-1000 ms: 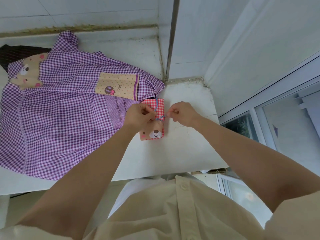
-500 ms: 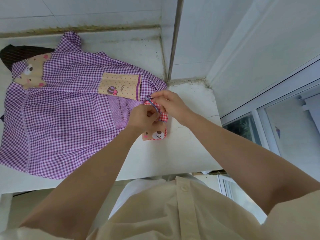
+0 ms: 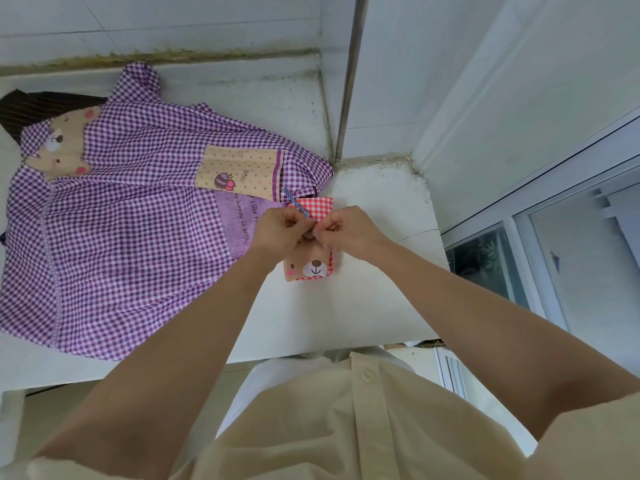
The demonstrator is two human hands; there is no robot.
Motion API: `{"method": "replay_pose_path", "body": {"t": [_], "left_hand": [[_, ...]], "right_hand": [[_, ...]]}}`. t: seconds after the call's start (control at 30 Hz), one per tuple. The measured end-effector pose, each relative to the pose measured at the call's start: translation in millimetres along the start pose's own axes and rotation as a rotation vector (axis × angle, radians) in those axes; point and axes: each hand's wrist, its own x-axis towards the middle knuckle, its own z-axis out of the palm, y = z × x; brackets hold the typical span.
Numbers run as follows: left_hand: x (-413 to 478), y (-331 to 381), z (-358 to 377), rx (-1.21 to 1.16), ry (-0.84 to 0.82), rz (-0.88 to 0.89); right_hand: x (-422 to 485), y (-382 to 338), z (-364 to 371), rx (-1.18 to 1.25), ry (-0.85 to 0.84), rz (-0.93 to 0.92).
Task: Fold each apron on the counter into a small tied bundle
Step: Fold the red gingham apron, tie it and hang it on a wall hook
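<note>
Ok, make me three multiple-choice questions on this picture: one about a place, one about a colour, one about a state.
1. Where does the red checked bundle lie?
A. on the counter, at the right edge of the purple apron
B. on the floor
C. on a shelf

2. What colour is the string?
A. plain yellow
B. blue and white
C. black

3. What state is the purple apron in?
A. tied in a bundle
B. hanging up
C. spread open on the counter

Answers:
1 A: it sits on the white top beside the purple checks.
2 B: its stripes show above the left hand.
3 C: it lies open while the left hand and right hand pinch the string over the bundle.
</note>
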Motion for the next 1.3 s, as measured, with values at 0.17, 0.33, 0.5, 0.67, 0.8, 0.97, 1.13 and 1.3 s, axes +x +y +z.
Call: {"method": "replay_pose_path", "body": {"t": [0.17, 0.33, 0.5, 0.67, 0.8, 0.97, 1.13, 1.3], "left_hand": [[-5, 4, -1, -0.151, 0.001, -0.036], [-5, 4, 1, -0.204, 0.028, -0.067], [-5, 1, 1, -0.262, 0.059, -0.109], [-3, 3, -2, -0.259, 0.033, -0.146], [-1, 3, -6, -0.278, -0.008, -0.171], [-1, 2, -7, -0.242, -0.012, -0.187], [-2, 1, -2, -0.214, 0.036, -0.176], [-5, 1, -2, -0.129, 0.014, -0.088]], "right_hand": [[2, -1, 10, -0.034, 0.123, -0.005], [6, -2, 15, -0.084, 0.182, 0.048], [5, -2, 18, -0.091, 0.185, 0.030], [3, 2, 21, -0.048, 0.203, 0.012], [1, 4, 20, -0.019, 0.215, 0.000], [3, 7, 20, 0.012, 0.205, -0.045], [5, 4, 13, 0.120, 0.113, -0.028], [10, 3, 19, 0.085, 0.144, -0.067]]}}
